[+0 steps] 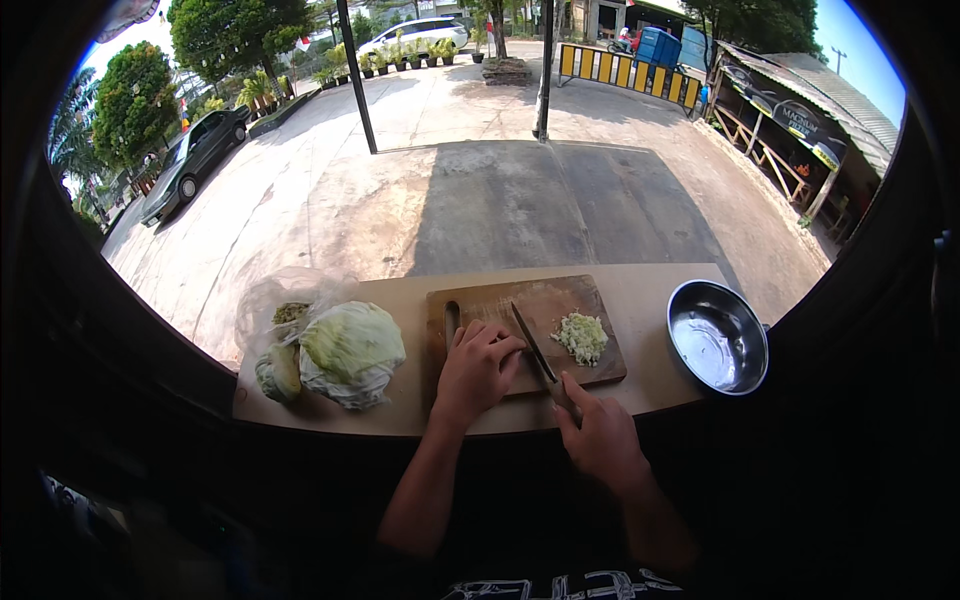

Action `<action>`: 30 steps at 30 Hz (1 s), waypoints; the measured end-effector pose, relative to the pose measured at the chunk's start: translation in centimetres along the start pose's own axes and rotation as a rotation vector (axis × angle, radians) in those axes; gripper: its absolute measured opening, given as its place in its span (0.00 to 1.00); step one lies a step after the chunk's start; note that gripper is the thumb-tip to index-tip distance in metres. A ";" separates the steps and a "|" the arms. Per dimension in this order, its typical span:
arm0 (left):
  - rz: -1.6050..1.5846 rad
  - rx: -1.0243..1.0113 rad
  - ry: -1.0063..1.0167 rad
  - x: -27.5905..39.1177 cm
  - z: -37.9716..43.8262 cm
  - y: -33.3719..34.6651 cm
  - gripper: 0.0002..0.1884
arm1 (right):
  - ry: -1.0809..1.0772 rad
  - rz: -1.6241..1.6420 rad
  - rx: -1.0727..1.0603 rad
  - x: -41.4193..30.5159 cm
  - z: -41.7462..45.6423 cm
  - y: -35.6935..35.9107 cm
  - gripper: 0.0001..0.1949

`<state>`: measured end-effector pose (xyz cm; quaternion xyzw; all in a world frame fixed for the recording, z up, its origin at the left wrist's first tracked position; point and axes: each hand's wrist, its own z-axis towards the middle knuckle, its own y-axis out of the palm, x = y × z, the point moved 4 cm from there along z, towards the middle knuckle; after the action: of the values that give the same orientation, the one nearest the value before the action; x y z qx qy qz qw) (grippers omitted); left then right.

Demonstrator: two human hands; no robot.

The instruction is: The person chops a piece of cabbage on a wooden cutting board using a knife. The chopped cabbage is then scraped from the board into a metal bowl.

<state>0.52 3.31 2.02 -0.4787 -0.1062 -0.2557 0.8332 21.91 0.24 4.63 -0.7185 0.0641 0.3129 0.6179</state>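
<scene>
A kitchen knife [534, 345] is held by its handle in my right hand [600, 433], its blade slanting up and left over the wooden cutting board [559, 294]. My left hand [480, 367] rests on the board just left of the blade, fingers bent; whether anything lies under them cannot be told. Right of the knife is a small heap of finely chopped pale green vegetable [581, 338]. A slot-shaped handle opening shows at the board's left side, above my left hand.
A head of cabbage [351, 352], a smaller green vegetable [278, 373] and a clear plastic bag [259, 300] with something greenish inside lie on the left of the table [645, 300]. A shiny metal bowl [718, 337] stands at the right end. Beyond is a paved yard.
</scene>
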 end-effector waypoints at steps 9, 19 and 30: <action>-0.035 -0.040 -0.028 0.1 0.3 0.2 0.06 | 0.078 -0.044 -0.111 -0.9 -1.0 -0.7 0.28; -0.050 -0.007 -0.001 -0.2 0.2 0.0 0.06 | 0.036 0.084 -0.172 -1.8 1.2 -3.7 0.26; -0.063 -0.036 0.025 0.0 0.2 -0.2 0.08 | -0.002 0.022 -0.061 -1.6 2.4 -0.8 0.23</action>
<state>0.48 3.41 2.26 -0.4866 -0.1060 -0.2896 0.8174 20.18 2.20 6.05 -0.7360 0.0617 0.3220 0.5923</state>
